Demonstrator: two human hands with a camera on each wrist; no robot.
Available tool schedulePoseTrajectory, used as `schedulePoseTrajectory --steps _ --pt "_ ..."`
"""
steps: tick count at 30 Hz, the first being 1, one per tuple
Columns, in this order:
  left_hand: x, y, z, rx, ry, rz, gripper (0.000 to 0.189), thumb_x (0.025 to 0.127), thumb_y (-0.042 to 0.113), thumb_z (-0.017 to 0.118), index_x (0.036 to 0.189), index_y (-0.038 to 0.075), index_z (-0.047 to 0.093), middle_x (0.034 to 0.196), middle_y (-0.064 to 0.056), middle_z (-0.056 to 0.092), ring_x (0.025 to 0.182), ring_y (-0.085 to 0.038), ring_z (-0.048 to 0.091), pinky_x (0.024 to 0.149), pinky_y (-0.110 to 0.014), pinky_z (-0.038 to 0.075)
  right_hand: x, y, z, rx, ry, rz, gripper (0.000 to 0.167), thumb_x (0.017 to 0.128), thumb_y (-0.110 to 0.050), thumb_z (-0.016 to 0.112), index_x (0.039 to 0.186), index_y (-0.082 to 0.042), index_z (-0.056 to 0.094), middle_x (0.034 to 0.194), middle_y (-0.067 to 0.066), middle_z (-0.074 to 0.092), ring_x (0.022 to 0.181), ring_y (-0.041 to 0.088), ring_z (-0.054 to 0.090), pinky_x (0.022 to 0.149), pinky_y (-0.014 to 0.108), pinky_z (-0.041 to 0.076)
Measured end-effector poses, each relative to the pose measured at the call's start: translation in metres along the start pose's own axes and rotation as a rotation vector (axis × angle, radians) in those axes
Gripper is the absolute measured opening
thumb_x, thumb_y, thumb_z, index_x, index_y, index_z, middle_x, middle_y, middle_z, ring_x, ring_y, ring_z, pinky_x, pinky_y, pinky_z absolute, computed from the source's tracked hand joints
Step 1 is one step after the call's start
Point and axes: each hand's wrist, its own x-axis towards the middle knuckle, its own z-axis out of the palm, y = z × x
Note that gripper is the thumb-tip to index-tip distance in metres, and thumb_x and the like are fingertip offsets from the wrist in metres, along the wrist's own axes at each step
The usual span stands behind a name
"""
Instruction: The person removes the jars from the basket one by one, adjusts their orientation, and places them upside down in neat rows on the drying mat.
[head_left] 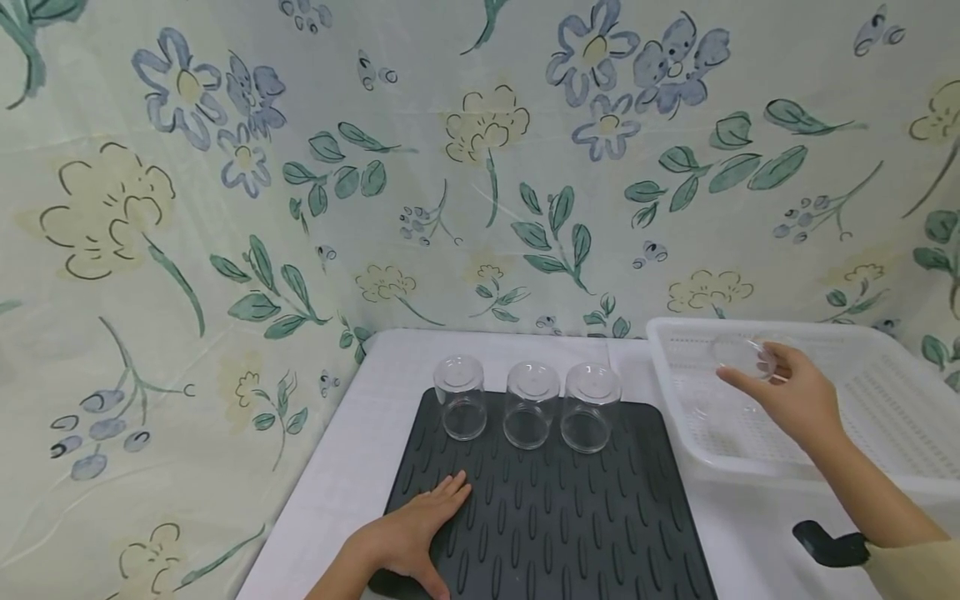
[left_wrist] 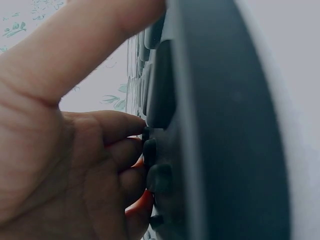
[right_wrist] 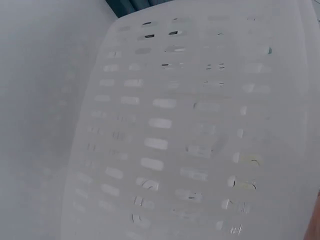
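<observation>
The right hand (head_left: 802, 398) pinches a clear cup (head_left: 741, 357) at the white basket (head_left: 750, 470); it is hard to tell if the cup is above or inside. Far from it, the left hand (head_left: 408, 529) rests on the black mat (head_left: 543, 521), thumb out. Three glasses (head_left: 531, 408) stand there in a row.
</observation>
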Motion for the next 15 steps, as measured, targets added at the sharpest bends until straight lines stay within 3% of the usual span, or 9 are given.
schedulePoseTrajectory --steps 15 --pt "-0.001 0.002 0.0 -0.002 -0.003 -0.004 0.125 0.06 0.041 0.093 0.156 0.006 0.021 0.162 -0.009 0.011 0.148 -0.028 0.012 0.112 -0.056 0.022 -0.019 -0.011 -0.009 0.047 0.052 -0.054 0.092 0.088 -0.037 0.072 0.151 0.006 0.021 0.14 0.041 0.035 0.119 0.064 0.039 0.083 0.07 0.041"
